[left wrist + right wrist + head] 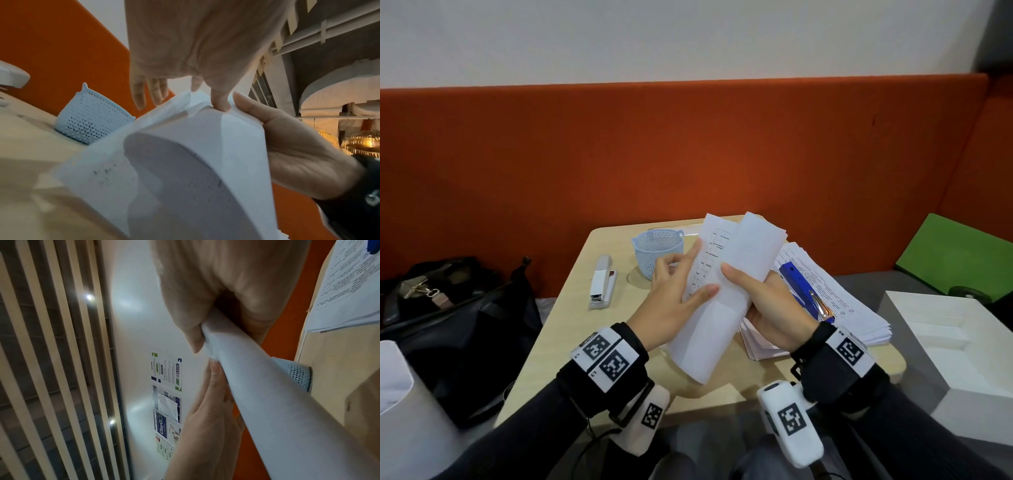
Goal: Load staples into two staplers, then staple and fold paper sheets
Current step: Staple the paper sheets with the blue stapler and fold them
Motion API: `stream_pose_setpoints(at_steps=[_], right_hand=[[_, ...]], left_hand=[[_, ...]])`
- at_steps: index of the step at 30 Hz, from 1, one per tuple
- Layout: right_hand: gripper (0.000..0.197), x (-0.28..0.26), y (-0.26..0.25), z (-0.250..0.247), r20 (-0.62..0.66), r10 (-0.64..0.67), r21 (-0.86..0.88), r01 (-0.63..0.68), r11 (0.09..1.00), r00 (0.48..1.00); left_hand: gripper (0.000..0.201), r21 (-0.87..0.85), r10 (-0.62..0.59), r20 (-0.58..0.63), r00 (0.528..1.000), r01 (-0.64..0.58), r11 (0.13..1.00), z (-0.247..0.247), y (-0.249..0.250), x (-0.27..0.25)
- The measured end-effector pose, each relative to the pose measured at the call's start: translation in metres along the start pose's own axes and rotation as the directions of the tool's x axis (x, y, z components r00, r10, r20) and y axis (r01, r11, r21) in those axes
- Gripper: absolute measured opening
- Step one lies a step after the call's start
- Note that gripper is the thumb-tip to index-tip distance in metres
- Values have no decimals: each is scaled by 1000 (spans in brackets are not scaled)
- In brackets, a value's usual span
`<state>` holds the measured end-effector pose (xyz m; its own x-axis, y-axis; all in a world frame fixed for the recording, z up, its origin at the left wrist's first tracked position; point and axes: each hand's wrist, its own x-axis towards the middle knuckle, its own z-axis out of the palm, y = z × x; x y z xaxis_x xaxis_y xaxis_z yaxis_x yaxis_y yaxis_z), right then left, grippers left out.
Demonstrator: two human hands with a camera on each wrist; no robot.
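Both hands hold a bent bundle of white paper sheets (pixel 726 294) above the small wooden table (pixel 558 325). My left hand (pixel 681 287) pinches its left side, thumb on the front and fingers stretched up the printed page. My right hand (pixel 763 301) grips the right side, thumb on top and fingers curled behind. The sheets (pixel 195 162) curve into a loop in the left wrist view. A white stapler (pixel 602 282) lies on the table to the left. A blue stapler (pixel 804 287) rests on the paper stack (pixel 852 301) at the right.
A light blue mesh basket (pixel 657 250) stands at the table's far side, just behind my left hand. A dark bag (pixel 448 325) lies left of the table, a white box (pixel 955 349) to the right. An orange padded backrest (pixel 688 147) runs behind.
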<state>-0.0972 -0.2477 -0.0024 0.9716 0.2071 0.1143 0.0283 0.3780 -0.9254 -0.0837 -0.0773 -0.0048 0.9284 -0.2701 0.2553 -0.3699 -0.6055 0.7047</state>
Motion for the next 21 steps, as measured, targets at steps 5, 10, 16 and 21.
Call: stream_pose_setpoints(at_steps=[5,10,16,21], right_hand=[[30,-1,-2,0,-39,-23,30,24,999,999],[35,3,-4,0,-101,-45,13,46,999,994],[34,8,-2,7,-117,-42,2,42,999,992],[49,17,-8,17,-160,31,71,-20,997,987]], left_hand=[[76,-323,-10,65,998,31,946,-4,-6,4],[28,-294,-8,-15,1000,4,956,-8,-2,0],[20,-164,96,14,995,-93,982,-1,1,0],[83,-207,171,307,936,-110,972,8,7,-3]])
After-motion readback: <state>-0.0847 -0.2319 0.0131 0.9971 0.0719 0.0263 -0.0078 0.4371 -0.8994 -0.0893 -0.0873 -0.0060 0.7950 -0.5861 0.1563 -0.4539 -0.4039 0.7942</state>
